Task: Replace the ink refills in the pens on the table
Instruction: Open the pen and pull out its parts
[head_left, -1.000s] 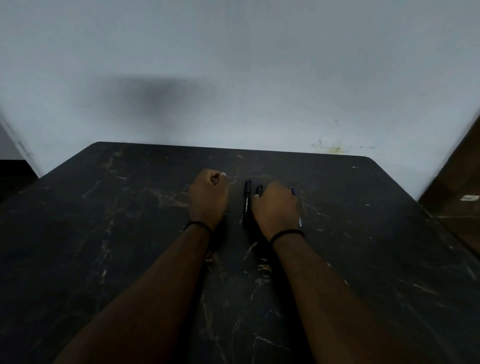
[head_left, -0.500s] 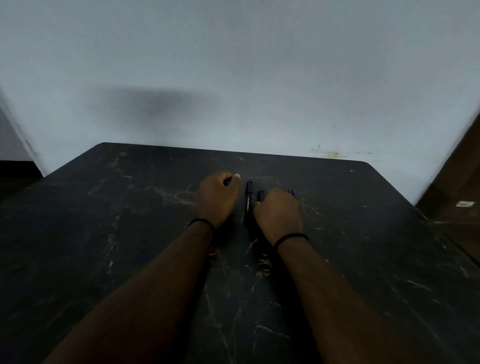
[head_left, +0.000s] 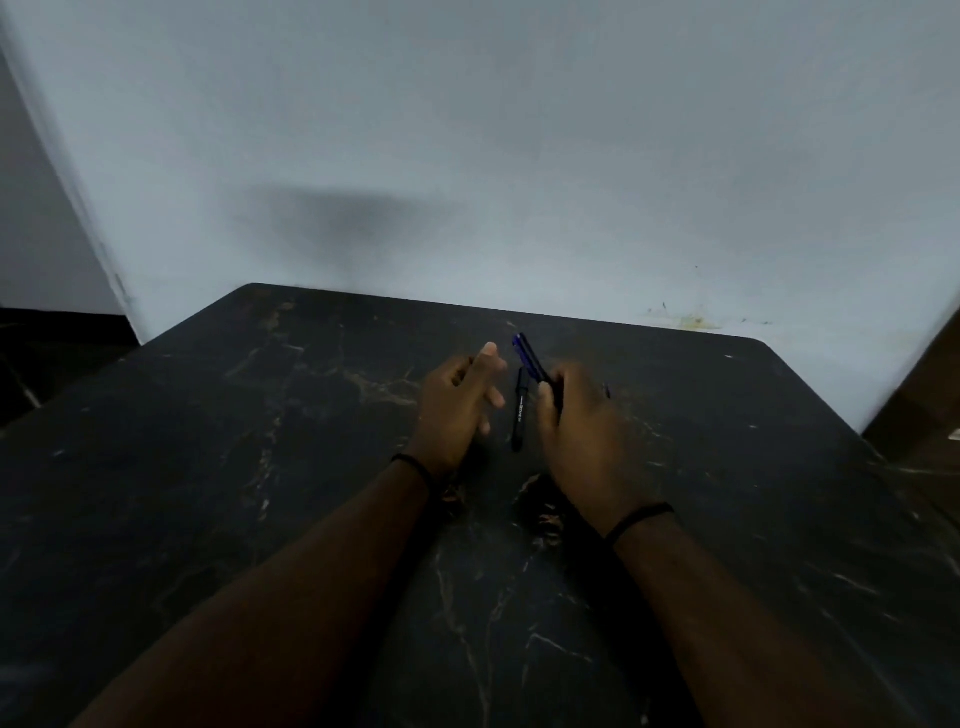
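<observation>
My right hand is closed around a blue pen, which is lifted off the table and slants up to the left out of my fingers. A black pen lies flat on the dark marble table between my two hands, pointing away from me. Just left of it, my left hand hovers with fingers apart and nothing in them. A small blue tip peeks out right of my right hand; what it belongs to is hidden.
The table's far edge meets a pale wall with a yellowish stain. A brown wooden surface stands off the right corner. The room is dim.
My right hand closed on the blue pen and raised it off the table. My left hand opened from a fist. The black pen stayed in place.
</observation>
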